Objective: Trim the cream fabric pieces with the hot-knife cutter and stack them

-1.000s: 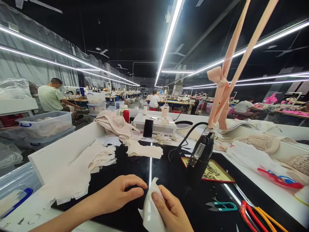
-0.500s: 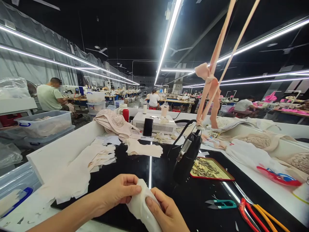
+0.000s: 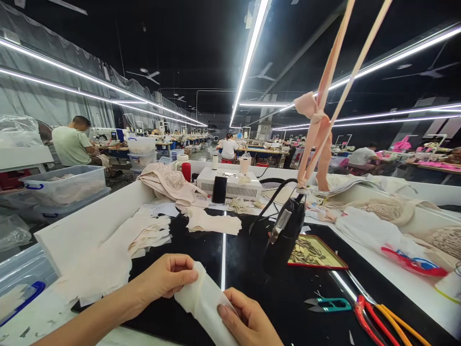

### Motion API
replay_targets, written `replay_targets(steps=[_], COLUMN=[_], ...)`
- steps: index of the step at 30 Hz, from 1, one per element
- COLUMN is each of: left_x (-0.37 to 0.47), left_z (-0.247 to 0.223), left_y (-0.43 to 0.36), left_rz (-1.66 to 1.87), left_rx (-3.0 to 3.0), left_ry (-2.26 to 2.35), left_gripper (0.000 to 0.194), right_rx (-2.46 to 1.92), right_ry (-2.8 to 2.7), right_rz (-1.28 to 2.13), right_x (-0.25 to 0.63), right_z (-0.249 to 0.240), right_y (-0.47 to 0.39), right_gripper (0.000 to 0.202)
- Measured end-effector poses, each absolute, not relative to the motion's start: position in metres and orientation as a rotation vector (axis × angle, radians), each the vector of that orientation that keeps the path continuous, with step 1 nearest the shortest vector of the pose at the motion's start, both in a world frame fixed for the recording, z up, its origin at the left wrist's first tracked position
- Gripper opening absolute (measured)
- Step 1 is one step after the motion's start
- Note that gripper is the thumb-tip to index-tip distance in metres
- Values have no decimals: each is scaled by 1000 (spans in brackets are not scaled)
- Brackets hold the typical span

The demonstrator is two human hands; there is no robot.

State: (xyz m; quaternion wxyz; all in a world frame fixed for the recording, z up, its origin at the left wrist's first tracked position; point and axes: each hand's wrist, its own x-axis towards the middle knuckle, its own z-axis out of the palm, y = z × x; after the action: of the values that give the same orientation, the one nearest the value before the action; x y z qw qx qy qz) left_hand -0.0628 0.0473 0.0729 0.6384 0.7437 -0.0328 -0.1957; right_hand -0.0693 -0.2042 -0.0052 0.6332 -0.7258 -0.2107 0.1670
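A folded white fabric piece (image 3: 206, 299) is stretched between my two hands above the black work surface (image 3: 288, 312). My left hand (image 3: 171, 276) pinches its upper left end between thumb and fingers. My right hand (image 3: 248, 317) grips it lower down, with the thumb lying on top. Stacked pale fabric pieces (image 3: 104, 259) lie to the left, and a smaller pale stack (image 3: 214, 222) lies beyond my hands. A black iron-like tool (image 3: 286, 233) hangs from peach fabric straps (image 3: 319, 125) to the right of centre.
Teal thread snips (image 3: 333, 304), red-handled scissors (image 3: 367, 317) and orange-handled scissors (image 3: 398, 322) lie at the right. Behind them is a tray of seeds (image 3: 317, 252). A phone (image 3: 219, 190) leans on a white box (image 3: 245, 185). Several people sit farther off.
My left hand has moved left and slightly up with the fabric's end, and more of the fabric now shows between my hands. The hanging black tool has swung slightly right.
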Motion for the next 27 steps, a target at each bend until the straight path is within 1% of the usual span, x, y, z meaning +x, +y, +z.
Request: replay_targets(steps=[6, 13, 17, 22, 27], left_x=[-60, -64, -67, -68, -69], left_z=[73, 84, 89, 89, 86], left_y=[59, 76, 84, 90, 96], left_rz=[-370, -268, -233, -210, -183], left_rx=[1720, 1808, 1834, 1845, 1848], left_ry=[-81, -56, -8, 22, 44], left_gripper=[74, 70, 70, 69, 74], right_rx=[-1745, -1811, -1824, -1846, -1838], right_ry=[-492, -515, -519, -491, -452], right_rz=[360, 363, 346, 317, 304], right_x=[-63, -61, -59, -57, -55], right_z=[-21, -2, 3, 0, 1], right_y=[-211, -221, -225, -225, -223], right_gripper=[69, 49, 48, 40, 42])
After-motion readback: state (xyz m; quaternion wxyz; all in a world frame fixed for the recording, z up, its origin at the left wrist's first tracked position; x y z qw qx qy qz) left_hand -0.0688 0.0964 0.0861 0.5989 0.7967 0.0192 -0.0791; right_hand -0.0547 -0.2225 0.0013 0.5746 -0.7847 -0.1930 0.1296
